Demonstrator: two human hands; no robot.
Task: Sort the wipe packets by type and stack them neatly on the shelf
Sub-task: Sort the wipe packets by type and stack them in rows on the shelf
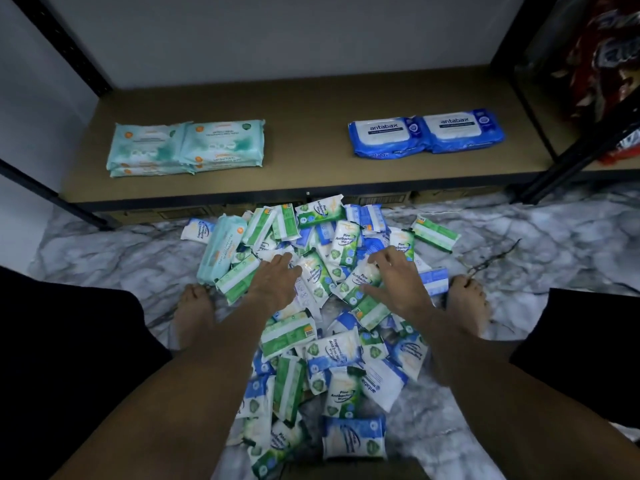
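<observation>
The head camera is looking forward and down, close above the left hand (277,284) and right hand (398,285), the shelf (308,168) lying beyond the fingertips (375,259).

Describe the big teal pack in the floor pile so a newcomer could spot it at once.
Below the brown shelf, a heap of wipe packets sits on the marble floor. At the heap's left edge, beside the left hand, lies a long teal pack. It is larger than the small green and blue packets around it.
</observation>
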